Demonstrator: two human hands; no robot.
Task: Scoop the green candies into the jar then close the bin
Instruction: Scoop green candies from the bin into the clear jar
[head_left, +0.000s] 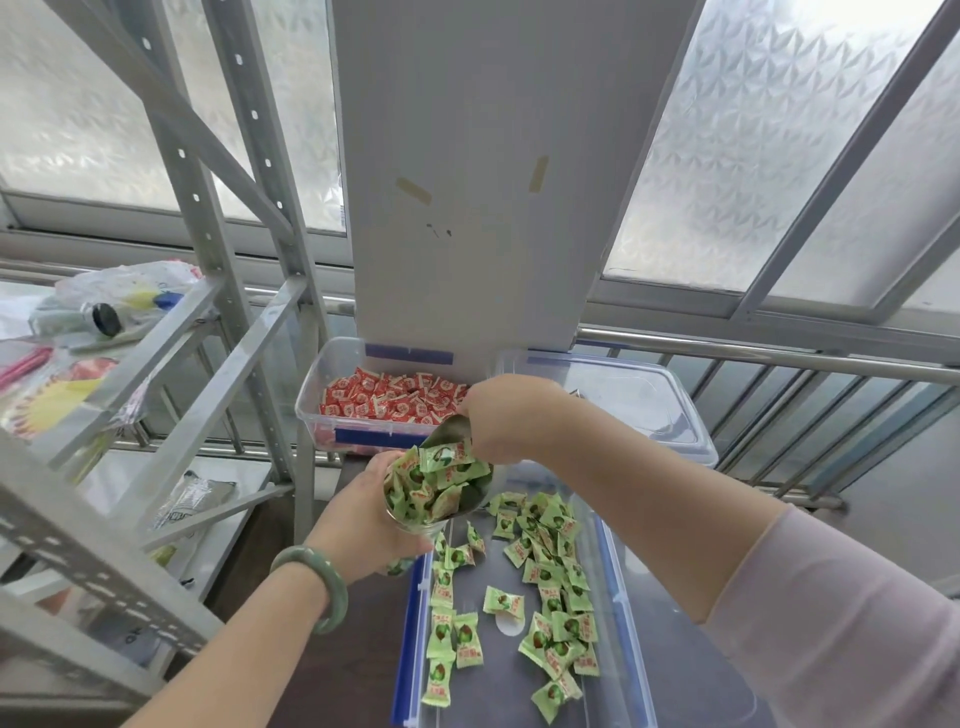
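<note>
Tilting a metal scoop (451, 432), the right hand (501, 415) grips its handle and spills green candies (434, 486) into a jar (415, 525) clasped in the left hand (363, 525) above the open clear bin (621, 597). More green candies lie inside. Wrapper print is too small to read.

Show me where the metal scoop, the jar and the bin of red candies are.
metal scoop (453, 432), head view, on its grey back wall.
jar (423, 526), head view, on its lower glass.
bin of red candies (311, 415), head view, on its front-left wall.
</note>
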